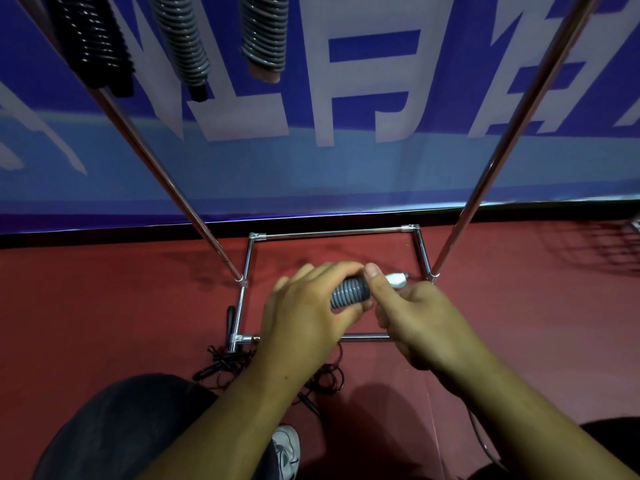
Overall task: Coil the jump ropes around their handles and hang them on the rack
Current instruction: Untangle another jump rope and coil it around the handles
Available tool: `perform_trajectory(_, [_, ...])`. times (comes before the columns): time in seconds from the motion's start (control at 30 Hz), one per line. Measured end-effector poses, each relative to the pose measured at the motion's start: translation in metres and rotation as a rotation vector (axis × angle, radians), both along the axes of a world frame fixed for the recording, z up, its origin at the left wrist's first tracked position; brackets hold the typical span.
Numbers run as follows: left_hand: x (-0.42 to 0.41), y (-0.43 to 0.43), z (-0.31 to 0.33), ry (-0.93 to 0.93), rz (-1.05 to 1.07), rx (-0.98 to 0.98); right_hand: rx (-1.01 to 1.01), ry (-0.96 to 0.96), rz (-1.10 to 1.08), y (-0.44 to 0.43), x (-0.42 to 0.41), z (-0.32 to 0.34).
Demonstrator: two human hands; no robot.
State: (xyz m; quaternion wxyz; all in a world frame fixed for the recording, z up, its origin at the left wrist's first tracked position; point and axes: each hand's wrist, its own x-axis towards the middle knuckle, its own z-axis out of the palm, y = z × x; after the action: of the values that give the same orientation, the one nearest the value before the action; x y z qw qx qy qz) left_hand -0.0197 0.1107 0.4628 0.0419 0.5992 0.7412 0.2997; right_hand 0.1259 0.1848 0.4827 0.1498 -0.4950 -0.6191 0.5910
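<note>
A white sneaker (287, 445) stands on the red carpeted floor (104, 306). Just past it, loose black cords (225, 362) lie tangled by the near corner of the chrome tube rack (332, 233). Above the rack's base, the left hand (304, 306) wraps its fingers round a grey-corded jump rope bundle (349, 292). The right hand (426, 323) pinches the bundle's white-tipped end, thumb on top. Farther up, three coiled ropes hang, one black (97, 39) and two grey (183, 39), before a blue banner (346, 168).

Sports hall or gym corner. Red sport floor (104, 306) underfoot. Blue banner (346, 161) with big white lettering, 12 o'clock. Chrome tube rack (332, 233) centre; coiled jump ropes (183, 39) hanging, 11 o'clock; loose black ropes (221, 365) lying tangled, 7 o'clock.
</note>
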Motion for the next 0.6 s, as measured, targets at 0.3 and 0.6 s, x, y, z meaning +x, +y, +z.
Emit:
perform_trajectory(0.3, [0.001,-0.002,0.01,-0.763,-0.125,-0.103,0.244,0.127,0.017,0.005,0.0,-0.003])
perform_trajectory(0.6, [-0.002,-0.002,0.019,-1.127,-0.157,-0.348,0.275,0.303,0.151,0.001,0.001,0.002])
